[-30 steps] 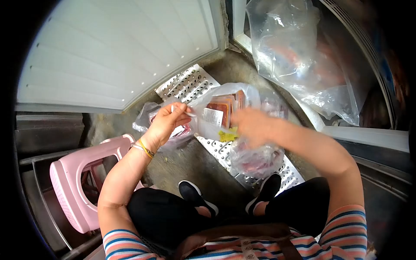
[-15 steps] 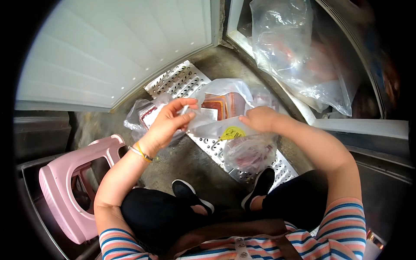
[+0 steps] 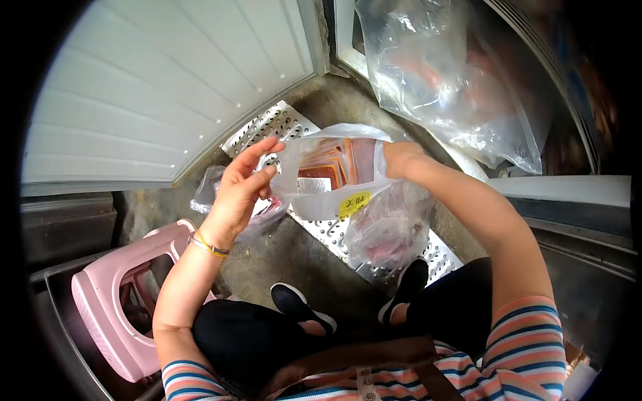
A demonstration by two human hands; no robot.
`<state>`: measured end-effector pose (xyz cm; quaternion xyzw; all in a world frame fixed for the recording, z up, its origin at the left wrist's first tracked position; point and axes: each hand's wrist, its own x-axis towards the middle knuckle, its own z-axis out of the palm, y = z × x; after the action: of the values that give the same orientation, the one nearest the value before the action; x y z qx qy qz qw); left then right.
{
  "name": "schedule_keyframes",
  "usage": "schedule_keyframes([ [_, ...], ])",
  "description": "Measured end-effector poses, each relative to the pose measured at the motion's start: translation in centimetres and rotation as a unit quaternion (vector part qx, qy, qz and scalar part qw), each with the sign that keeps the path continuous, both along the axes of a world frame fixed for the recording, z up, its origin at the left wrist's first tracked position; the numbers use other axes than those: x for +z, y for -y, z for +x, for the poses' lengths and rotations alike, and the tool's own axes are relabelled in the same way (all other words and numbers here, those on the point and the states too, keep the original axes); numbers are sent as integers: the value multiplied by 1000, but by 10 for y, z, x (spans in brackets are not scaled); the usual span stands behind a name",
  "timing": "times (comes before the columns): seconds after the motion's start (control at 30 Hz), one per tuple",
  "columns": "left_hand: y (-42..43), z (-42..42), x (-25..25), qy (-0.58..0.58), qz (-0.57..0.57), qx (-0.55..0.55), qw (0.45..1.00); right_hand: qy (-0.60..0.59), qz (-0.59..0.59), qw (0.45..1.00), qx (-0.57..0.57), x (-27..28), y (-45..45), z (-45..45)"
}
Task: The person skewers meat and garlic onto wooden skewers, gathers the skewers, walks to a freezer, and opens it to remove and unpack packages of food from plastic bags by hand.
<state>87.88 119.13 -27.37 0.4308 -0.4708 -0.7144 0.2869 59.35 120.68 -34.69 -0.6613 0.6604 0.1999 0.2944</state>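
Note:
A translucent plastic bag (image 3: 317, 206) with a yellow printed label faces up with its mouth wide. Inside lie several flat packs (image 3: 334, 164) with orange-brown edges, one bearing a white label. My right hand (image 3: 403, 160) is closed on the bag's right rim, its fingertips hidden by the plastic. At the left rim is my left hand (image 3: 244, 184), thumb and fingers curved around the bag's edge, with a gap showing between them. Below the bag sits another clear bag (image 3: 388, 237) with reddish contents. A clear bag with dark red contents (image 3: 267, 210) lies partly behind my left hand.
A perforated metal plate (image 3: 274, 123) runs under the bags on the floor. A white door panel (image 3: 180, 87) stands at the upper left. To the right, large clear bags (image 3: 455, 87) fill an opening with a pale frame. A pink stool (image 3: 100, 314) stands at lower left.
The bag's mouth has spread wider, showing more of the packs. My right hand has moved up at the right rim. My left hand has shifted slightly left and up.

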Motion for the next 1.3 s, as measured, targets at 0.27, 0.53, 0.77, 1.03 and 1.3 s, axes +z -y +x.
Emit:
schedule_keyframes([
  [0.27,48,17,7,-79,-67,132,986,153,-197,967,-59,4,23,-7],
  [0.53,46,41,6,223,-171,61,958,304,-293,901,-97,5,14,0],
  [0.77,9,1,22,509,-524,-81,678,118,-144,921,341,-38,-76,-37],
  [1.03,-43,-53,4,219,-401,-291,841,218,-132,927,274,-25,-64,-37],
  [1.3,-50,-73,-19,232,-347,-254,872,461,-74,884,-26,-3,-59,-32],
])
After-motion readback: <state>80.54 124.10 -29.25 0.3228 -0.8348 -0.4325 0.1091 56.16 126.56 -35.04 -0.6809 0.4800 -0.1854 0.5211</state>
